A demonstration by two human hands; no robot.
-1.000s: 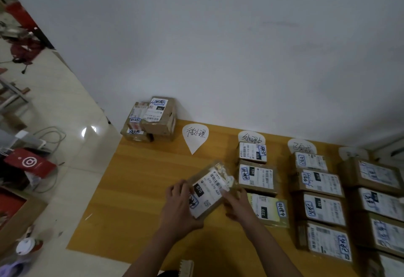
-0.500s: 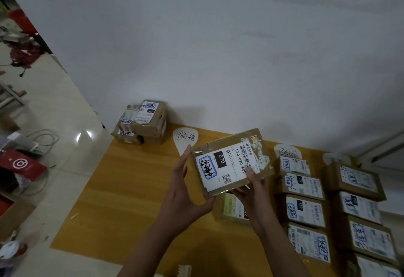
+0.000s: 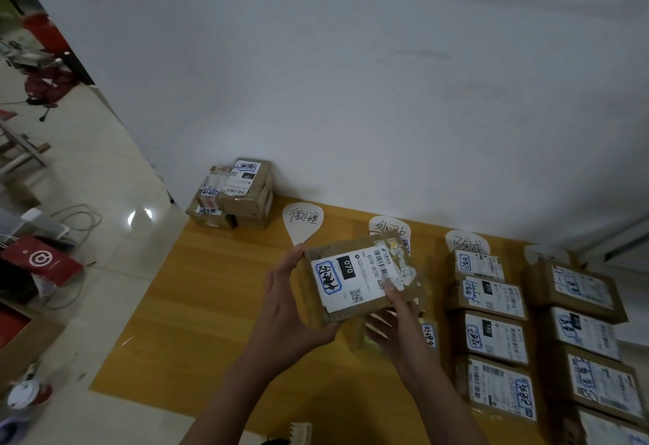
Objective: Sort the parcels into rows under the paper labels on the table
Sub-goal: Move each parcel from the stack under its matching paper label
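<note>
From the head camera, both hands are holding one brown parcel (image 3: 361,278) tilted up above the yellow desk (image 3: 210,304), over the second row. The left hand (image 3: 286,314) is gripping its left edge, fingers clamped on it; the right hand (image 3: 398,325) is pinching its near right corner. Sorted parcels (image 3: 491,335) are lying in rows at right, under paper labels (image 3: 302,221); a small stack (image 3: 233,193) is sitting at the far left corner.

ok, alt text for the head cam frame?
Both hands, left hand and right hand, hold a labelled cardboard parcel above a wooden table. Parcel rows lie under paper labels at right; unsorted parcels sit stacked at the far left corner.
</note>
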